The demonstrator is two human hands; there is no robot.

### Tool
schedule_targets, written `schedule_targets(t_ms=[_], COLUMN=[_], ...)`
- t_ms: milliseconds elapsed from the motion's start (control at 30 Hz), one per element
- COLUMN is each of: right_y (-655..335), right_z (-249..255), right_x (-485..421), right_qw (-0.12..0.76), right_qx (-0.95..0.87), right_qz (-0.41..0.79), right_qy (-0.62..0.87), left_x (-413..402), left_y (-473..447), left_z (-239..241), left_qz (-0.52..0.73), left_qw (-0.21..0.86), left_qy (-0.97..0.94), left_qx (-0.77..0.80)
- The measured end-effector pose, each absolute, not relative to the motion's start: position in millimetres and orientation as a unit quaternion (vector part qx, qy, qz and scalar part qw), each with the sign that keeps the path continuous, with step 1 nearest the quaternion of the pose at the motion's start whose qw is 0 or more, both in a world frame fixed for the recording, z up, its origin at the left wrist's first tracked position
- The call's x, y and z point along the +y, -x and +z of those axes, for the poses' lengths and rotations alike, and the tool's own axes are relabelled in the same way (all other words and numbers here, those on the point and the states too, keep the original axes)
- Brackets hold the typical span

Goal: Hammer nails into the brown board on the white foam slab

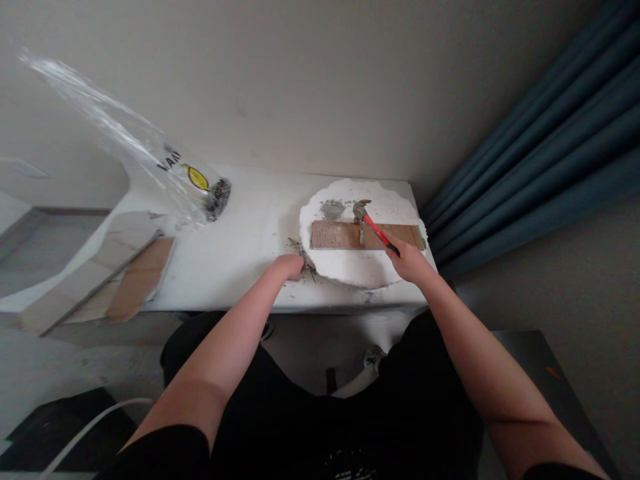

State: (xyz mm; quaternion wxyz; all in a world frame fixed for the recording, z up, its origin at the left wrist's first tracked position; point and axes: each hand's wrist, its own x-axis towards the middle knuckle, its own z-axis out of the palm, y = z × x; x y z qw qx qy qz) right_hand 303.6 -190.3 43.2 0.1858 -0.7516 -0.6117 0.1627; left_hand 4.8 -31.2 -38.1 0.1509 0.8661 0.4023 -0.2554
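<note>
My right hand [411,261] is closed around the red-and-black handle of a claw hammer [375,227]. The metal hammer head is over a flat brown wooden board [330,235], which lies across a white, rough-edged round slab [345,267]. A small pale upright mark shows on the board just below the head; I cannot tell what it is. To the left of the slab, my left hand [290,267] is closed at a small heap of thin nails [296,247]. Its fingertips are partly hidden, so what they hold cannot be made out. A patch of grey bits [333,209] lies on the slab behind the board.
The white table [250,220] stands against a wall. A clear plastic bag [165,160] with dark bits in its bottom is at the back left. Loose boards [137,280] overhang the table's left front. Blue curtains [540,127] hang close on the right.
</note>
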Motion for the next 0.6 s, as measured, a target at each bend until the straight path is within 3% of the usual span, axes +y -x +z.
schedule_targets(t_ms=[600], right_y=[-303.9], right_z=[43.5], right_x=[-190.1], right_qw=[0.167], right_qx=[-0.622], right_qz=[0.153], right_qy=[0.749], left_x=[-35.8], left_y=[-13.9], left_z=[-24.4], left_qz=[-0.322], left_qw=[0.133], left_qy=[-0.854], left_qx=[0.386])
